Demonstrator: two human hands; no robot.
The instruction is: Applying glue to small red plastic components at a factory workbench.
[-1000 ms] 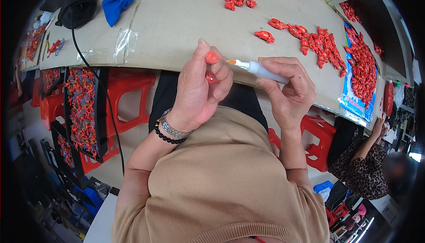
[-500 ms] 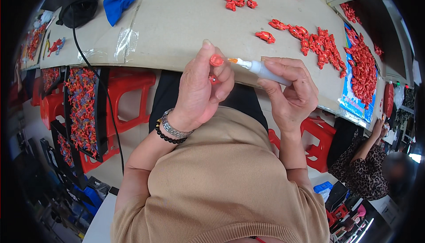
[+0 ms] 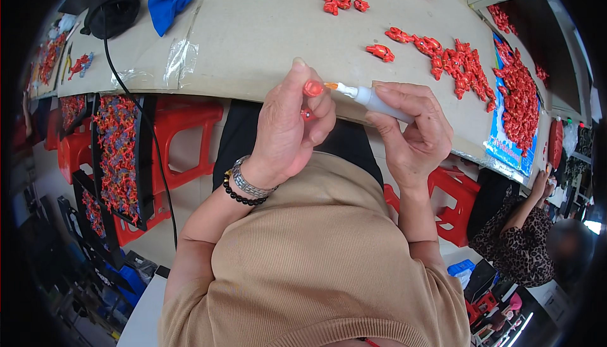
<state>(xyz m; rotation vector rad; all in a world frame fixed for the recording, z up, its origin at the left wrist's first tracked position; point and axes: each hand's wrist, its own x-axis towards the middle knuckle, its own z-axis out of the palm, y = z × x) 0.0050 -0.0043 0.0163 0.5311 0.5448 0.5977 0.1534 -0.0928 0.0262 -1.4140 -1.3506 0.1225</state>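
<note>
My left hand (image 3: 282,122) is closed on a small red plastic figure part (image 3: 312,87), its round end held up between thumb and fingers. Another bit of red shows lower down among those fingers; whether it belongs to the same part I cannot tell. My right hand (image 3: 418,119) grips a small white squeeze bottle (image 3: 381,103), tilted so its orange tip points left. That tip is right by the red part's round end, and whether they touch is too fine to see. Both hands are just off the front edge of the table (image 3: 272,43).
Loose red parts (image 3: 465,72) lie across the right of the table, with a larger heap (image 3: 520,103) on a blue sheet. A black cap (image 3: 117,2) and blue cloth (image 3: 172,5) are at the back left. A dark cable (image 3: 147,116) hangs left, near a filled tray (image 3: 118,157).
My left hand and the red part have shifted very slightly right. The bottle has barely moved, and its tip is now closer to the part's round end.
</note>
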